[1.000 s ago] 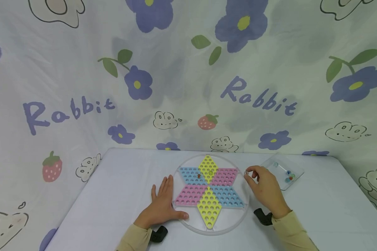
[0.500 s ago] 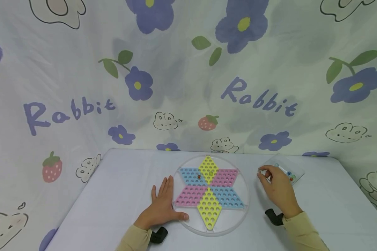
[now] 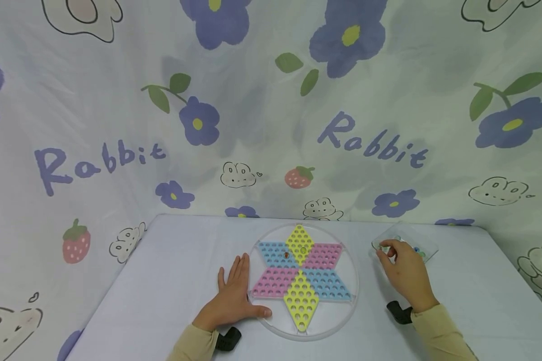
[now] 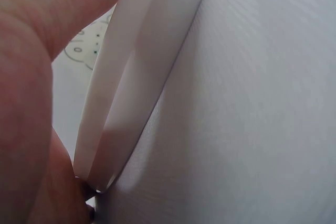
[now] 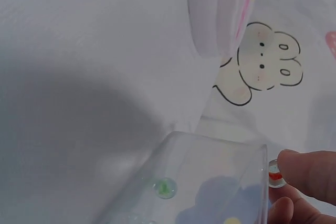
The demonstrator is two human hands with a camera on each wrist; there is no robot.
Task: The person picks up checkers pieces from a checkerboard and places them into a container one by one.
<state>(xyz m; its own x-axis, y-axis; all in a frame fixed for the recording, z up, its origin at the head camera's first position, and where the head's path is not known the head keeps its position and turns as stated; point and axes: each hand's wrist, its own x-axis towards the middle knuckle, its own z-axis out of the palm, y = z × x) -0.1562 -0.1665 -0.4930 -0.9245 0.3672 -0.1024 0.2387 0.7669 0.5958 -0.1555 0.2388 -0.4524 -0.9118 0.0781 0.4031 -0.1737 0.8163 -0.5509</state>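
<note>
Marble, clear glass with a red-orange swirl, sits pinched between the thumb and fingers of the right hand, at the left side of the tray. Being round, it has no long axis; the swirl lies as a short band across it. Whether it hangs over the rim or just outside the wall, I cannot tell.

The tray is thin see-through plastic, square-cornered, set diagonally with one corner toward the person. A green marble shows through its wall.

To its left, the round board lies flat, a smooth clear disc with a thick pale rim. Its six-pointed star has yellow, pink and blue diamonds, dotted with round holes; the two yellow ones lie along the line running away from the person. A reddish marble sits in the far blue diamond, a yellow-green marble in the far yellow one.

The left hand rests against the board's left edge, fingers straight and pointing away, little finger apart, thumb stretched across the near rim.
</note>
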